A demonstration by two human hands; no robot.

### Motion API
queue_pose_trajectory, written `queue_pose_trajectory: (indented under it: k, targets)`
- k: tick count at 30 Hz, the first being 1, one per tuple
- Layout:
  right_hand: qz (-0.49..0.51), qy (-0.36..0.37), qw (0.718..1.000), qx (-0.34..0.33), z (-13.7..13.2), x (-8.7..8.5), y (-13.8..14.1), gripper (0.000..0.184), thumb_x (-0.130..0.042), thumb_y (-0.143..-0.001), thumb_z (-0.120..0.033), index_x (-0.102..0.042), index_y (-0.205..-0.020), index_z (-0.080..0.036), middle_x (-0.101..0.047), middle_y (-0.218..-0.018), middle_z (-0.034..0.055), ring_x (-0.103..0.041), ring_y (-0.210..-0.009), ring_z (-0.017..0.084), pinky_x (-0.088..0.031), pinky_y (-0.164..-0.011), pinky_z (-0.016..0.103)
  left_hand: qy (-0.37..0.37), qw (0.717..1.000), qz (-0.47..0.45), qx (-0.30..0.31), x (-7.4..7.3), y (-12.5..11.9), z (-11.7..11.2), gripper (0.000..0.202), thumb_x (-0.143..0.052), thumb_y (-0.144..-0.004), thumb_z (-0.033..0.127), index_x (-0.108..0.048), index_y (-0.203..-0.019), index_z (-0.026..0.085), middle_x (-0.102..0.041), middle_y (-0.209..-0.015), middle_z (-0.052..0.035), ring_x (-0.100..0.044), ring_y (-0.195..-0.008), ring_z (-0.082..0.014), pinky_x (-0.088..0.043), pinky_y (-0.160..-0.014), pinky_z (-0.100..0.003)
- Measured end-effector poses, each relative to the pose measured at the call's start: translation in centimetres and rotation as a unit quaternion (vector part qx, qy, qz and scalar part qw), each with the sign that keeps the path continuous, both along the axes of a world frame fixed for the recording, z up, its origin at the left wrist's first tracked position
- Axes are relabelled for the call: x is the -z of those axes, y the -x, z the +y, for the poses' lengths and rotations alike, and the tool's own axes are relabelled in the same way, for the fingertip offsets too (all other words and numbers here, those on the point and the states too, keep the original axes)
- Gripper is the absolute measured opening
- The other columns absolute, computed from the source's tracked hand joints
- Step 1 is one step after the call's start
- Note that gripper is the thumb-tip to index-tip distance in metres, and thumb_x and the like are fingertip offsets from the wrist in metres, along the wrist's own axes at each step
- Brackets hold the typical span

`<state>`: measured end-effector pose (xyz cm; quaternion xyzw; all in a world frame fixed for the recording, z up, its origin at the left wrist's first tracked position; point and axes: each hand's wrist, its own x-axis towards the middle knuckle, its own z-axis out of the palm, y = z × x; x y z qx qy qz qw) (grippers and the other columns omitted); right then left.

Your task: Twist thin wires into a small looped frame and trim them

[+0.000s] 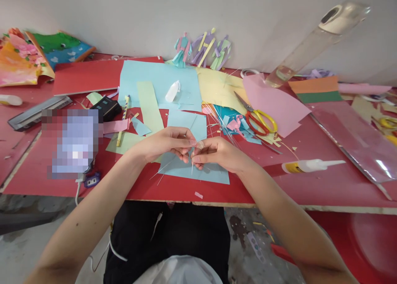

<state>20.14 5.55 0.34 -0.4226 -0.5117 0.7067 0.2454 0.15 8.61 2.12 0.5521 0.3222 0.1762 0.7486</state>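
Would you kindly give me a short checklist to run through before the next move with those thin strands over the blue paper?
1. Hold: left hand and right hand pinch the thin strands, fingertips meeting: ok.
2. Backing: the blue sheet lies flat under both hands: ok.
3. Cutting tool: the scissors lie on the table, right of the hands: ok.
4. Adhesive: the glue bottle lies on its side to the right; capped or not: cannot tell.
5. Strand ends even in the grip: too fine to see: cannot tell.

Red table (263,184), coloured paper (161,81), scissors (259,120), glue (310,166)
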Motion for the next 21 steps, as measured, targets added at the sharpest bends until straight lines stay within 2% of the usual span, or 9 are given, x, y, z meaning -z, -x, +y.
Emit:
queue_pose_trajectory:
  k: [7,15,21]
  targets:
    - [-0.009,-0.040,0.999,-0.013,0.0,0.5,-0.2,0.022,-0.081,-0.069,-0.032,-0.071,-0.078,-0.015,-0.068,-0.067,0.0007,-0.059,-0.053,0.010,-0.051,-0.054,0.026,-0.008,1.000,0.001,-0.013,0.2,-0.1,0.1,0.017,-0.065,-0.083,0.029,-0.059,-0.079,0.014,-0.052,-0.060,0.0049,-0.060,-0.058,-0.0093,-0.050,-0.064,-0.026]
    - [-0.043,-0.063,0.996,-0.049,0.0,-0.2,-0.5,0.020,-0.076,-0.074,-0.031,-0.073,-0.086,-0.015,-0.066,-0.068,0.0002,-0.053,-0.053,0.009,-0.047,-0.055,0.024,-0.024,1.000,0.006,-0.005,0.1,-0.1,0.0,0.012,-0.063,-0.085,0.023,-0.060,-0.078,0.013,-0.060,-0.064,0.0029,-0.061,-0.058,-0.0088,-0.050,-0.063,-0.025]
    - [-0.029,-0.059,0.996,-0.055,0.2,-0.2,-1.6,0.023,-0.072,-0.079,-0.035,-0.072,-0.089,-0.015,-0.059,-0.065,-0.0009,-0.051,-0.056,0.009,-0.045,-0.055,0.024,-0.054,0.998,-0.002,-0.044,0.4,0.7,0.4,0.013,-0.064,-0.086,0.027,-0.062,-0.082,0.015,-0.055,-0.063,0.0040,-0.062,-0.060,-0.0100,-0.052,-0.064,-0.025]
